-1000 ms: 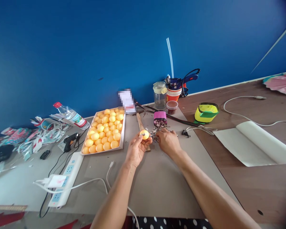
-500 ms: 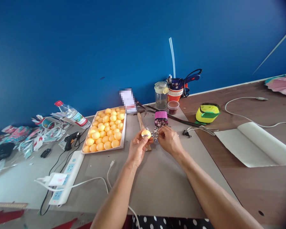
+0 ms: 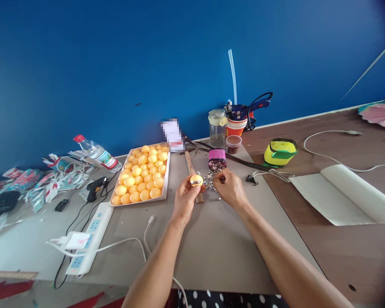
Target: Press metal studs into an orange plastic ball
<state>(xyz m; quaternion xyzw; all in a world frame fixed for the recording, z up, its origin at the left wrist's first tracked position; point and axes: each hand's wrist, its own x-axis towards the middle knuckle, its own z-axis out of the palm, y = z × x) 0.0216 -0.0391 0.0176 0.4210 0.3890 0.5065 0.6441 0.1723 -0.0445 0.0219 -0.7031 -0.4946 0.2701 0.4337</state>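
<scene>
Ball, smooth, orange and plastic-looking, sits in the left hand just above the desk, the grip pinching it between thumb and fingers; a shiny silvery spot shows on its near side. The right hand is near it, over a loose heap of glittering silvery pieces, thumb and fingertips pressed together; whether a piece is caught between them I cannot tell. The heap spreads from the mouth of a rounded pink-and-black container, and the right fingers hide part of it. A straight wooden handle runs beneath the left hand, which covers some of its length. To the left, a shallow white box holds many glossy orange balls. Behind the container stand a clear jar, stacked paper cups and a small round tub, with a thin black strap passing between them and it. Farther right lie a yellow-green band bent into a loop and a curled pale sheet. A white power strip lies at the near left.
</scene>
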